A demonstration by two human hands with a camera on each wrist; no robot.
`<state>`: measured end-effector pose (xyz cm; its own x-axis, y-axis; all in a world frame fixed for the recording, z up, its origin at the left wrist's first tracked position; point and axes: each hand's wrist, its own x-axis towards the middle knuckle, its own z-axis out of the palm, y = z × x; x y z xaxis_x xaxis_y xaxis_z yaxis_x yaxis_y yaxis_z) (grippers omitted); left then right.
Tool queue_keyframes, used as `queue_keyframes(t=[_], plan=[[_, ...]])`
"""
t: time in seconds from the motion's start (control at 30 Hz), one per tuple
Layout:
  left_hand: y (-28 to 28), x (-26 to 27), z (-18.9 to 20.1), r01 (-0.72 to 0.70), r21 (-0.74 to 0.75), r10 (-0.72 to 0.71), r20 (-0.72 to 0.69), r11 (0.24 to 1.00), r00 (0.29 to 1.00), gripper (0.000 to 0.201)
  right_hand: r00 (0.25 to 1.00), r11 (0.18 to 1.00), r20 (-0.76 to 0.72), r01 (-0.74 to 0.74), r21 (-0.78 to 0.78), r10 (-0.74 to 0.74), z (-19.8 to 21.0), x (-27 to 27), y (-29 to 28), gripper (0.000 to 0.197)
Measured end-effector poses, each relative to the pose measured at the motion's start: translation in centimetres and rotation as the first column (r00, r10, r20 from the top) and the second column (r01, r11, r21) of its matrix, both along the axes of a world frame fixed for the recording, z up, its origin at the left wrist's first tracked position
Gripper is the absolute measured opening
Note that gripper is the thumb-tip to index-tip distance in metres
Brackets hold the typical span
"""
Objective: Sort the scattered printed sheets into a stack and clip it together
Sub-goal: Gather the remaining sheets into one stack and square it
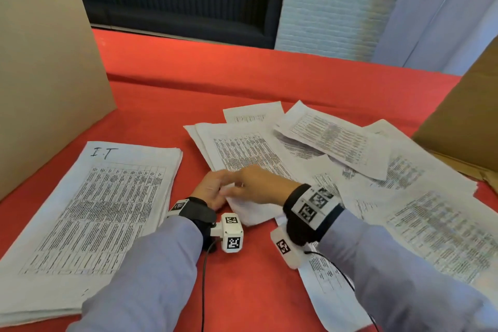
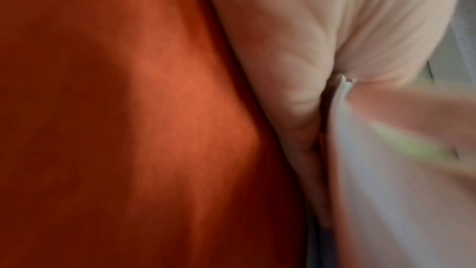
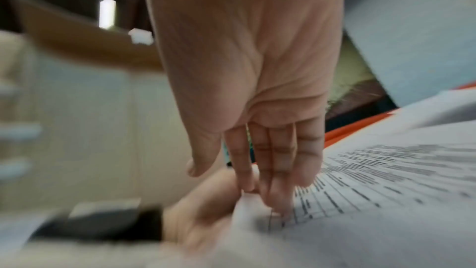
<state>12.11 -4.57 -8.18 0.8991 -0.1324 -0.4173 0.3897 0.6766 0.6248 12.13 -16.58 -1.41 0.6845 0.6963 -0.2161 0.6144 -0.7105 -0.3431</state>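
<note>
A neat stack of printed sheets [image 1: 94, 210], marked "I.T" on top, lies at the left of the red table. Several loose printed sheets [image 1: 404, 197] overlap in a scatter at the right. Both hands meet at the near-left corner of one loose sheet [image 1: 250, 210]. My left hand [image 1: 213, 191] pinches that corner; in the left wrist view the sheet [image 2: 365, 180] runs out from between palm and thumb [image 2: 296, 48]. My right hand [image 1: 256, 183] lies above with straight fingers [image 3: 273, 170] touching the printed sheet [image 3: 386, 191] beside the left hand [image 3: 206, 211]. No clip is in view.
A tall cardboard panel [image 1: 40, 62] stands at the left and a cardboard box [image 1: 463, 129] at the right edge. Red cloth [image 1: 242, 89] covers the table. A dark sofa [image 1: 175, 8] and a white wall lie beyond the far edge.
</note>
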Motion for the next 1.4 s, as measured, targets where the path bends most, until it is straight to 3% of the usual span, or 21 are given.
queue_keyframes(t=[0.07,0.13,0.2,0.3,0.4,0.5,0.57,0.6,0.67,0.77,0.8,0.83,0.87,0.9,0.97,1.0,1.07,1.1,1.17,1.3,1.4], plan=[[0.2,-0.1,-0.4,-0.055,0.045,0.052,0.051,0.997,0.997,0.034,0.985,0.974,-0.017,0.17,0.148,-0.169,1.1,1.8,-2.2,0.03],[0.6,0.0,-0.6,-0.109,0.009,0.109,0.032,0.994,0.994,0.043,0.9,0.868,0.044,0.405,0.286,-0.434,1.7,4.7,-5.2,0.028],[0.9,0.1,-0.3,-0.142,-0.025,0.141,-0.012,0.99,0.99,0.039,0.807,0.793,0.093,0.54,0.282,-0.583,1.7,7.2,-8.4,0.033],[0.8,0.0,0.0,-0.183,-0.028,0.182,-0.031,0.983,0.983,0.029,0.822,0.822,0.016,0.567,0.053,-0.569,0.8,9.1,-11.8,0.053],[0.7,-0.2,-0.2,-0.255,-0.129,0.254,-0.019,0.958,0.967,0.047,0.879,0.873,-0.053,0.46,-0.161,-0.473,-0.6,8.6,-12.0,0.076],[0.5,0.0,-0.2,-0.237,-0.091,0.237,-0.019,0.967,0.971,0.034,0.924,0.899,0.078,0.381,-0.215,-0.374,-2.5,8.4,-11.4,0.059],[0.4,-0.2,0.0,-0.201,-0.122,0.204,0.015,0.972,0.979,0.025,0.902,0.902,0.098,0.426,-0.064,-0.42,-2.7,8.6,-11.4,0.023],[0.4,0.3,-0.1,-0.181,-0.15,0.187,0.022,0.972,0.982,0.021,0.883,0.887,0.082,0.46,0.042,-0.462,-2.5,8.7,-11.8,0.022],[1.2,-0.2,-0.7,-0.077,-0.224,0.103,0.11,0.972,0.988,0.017,0.829,0.775,-0.043,0.538,0.332,-0.557,-1.7,8.9,-12.6,0.024],[1.9,-0.7,-2.5,0.064,-0.278,-0.033,0.118,0.959,0.993,0.058,0.796,0.361,-0.405,0.577,0.733,-0.45,1.2,8.5,-14.0,0.018],[1.1,-0.1,-3.0,-0.091,-0.062,0.1,0.171,0.994,0.98,0.05,0.796,0.278,-0.479,0.587,0.76,-0.369,2.5,8.5,-14.5,0.017],[0.7,-0.2,-1.6,-0.047,-0.039,0.051,0.117,0.998,0.992,0.038,0.8,0.243,-0.5,0.584,0.775,-0.33,3.3,9.7,-15.5,0.018],[0.4,-0.1,-0.9,-0.158,0.051,0.153,0.095,0.986,0.984,0.037,0.827,0.254,-0.453,0.542,0.801,-0.333,4.1,10.5,-16.5,0.019],[-0.2,-0.3,0.0,-0.077,-0.16,0.092,0.085,0.984,0.992,0.047,0.833,0.249,-0.392,0.505,0.826,-0.39,4.7,11.7,-17.3,0.02],[-0.3,0.4,-0.5,-0.158,-0.001,0.157,0.158,0.987,0.975,0.06,0.77,0.186,-0.329,0.495,0.849,-0.547,6.3,12.9,-17.2,0.023],[-0.5,0.2,-0.1,-0.129,0.073,0.119,0.133,0.989,0.984,0.06,0.744,0.222,-0.264,0.484,0.846,-0.613,7.5,12.5,-16.1,0.021],[-0.3,-0.4,0.1,-0.09,0.168,0.074,0.096,0.982,0.993,0.057,0.745,0.51,0.08,0.37,0.777,-0.663,8.9,11.2,-13.2,0.017],[-0.2,-0.1,-0.3,-0.058,0.13,0.046,0.098,0.99,0.994,0.054,0.733,0.654,0.253,0.329,0.681,-0.632,9.0,10.7,-11.7,0.015],[-0.1,0.1,-0.5,-0.04,0.083,0.033,0.079,0.996,0.996,0.047,0.727,0.798,0.399,0.338,0.499,-0.558,8.4,10.4,-9.1,0.015],[-0.5,-0.7,0.4,0.021,0.146,-0.042,0.143,0.989,0.989,0.031,0.722,0.83,0.412,0.447,0.334,-0.555,4.2,11.8,-6.5,0.024],[-0.7,-1.3,1.4,0.147,0.166,-0.178,0.189,0.975,0.966,0.057,0.721,0.806,0.365,0.499,0.318,-0.59,2.6,12.0,-5.3,0.027]])
